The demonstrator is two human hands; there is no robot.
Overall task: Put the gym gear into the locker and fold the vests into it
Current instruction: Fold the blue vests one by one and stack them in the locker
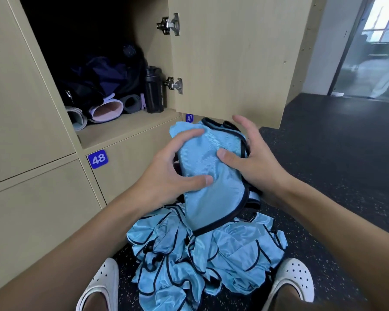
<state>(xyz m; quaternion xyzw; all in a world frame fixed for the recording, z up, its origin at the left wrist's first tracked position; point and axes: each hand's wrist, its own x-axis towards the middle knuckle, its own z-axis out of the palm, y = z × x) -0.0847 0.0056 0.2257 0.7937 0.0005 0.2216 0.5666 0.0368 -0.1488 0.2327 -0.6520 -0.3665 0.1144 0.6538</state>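
locker shelf [126,129] front: free | back: bag [103,79], mats [106,110], bottle [154,90] | door [234,59] open right

Vest [211,176] above vest pile [207,261] on floor [335,176], before locker [126,129]; bottle [154,90] right of mats [106,110] inside

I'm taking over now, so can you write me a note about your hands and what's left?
Both the left hand and right hand grip one partly folded blue vest in front of the open locker.
Inside already: rolled mats, black bottle, dark bag. No vest shows inside.
Left: finish this fold, shelve it, then fold the pile of vests on the floor.
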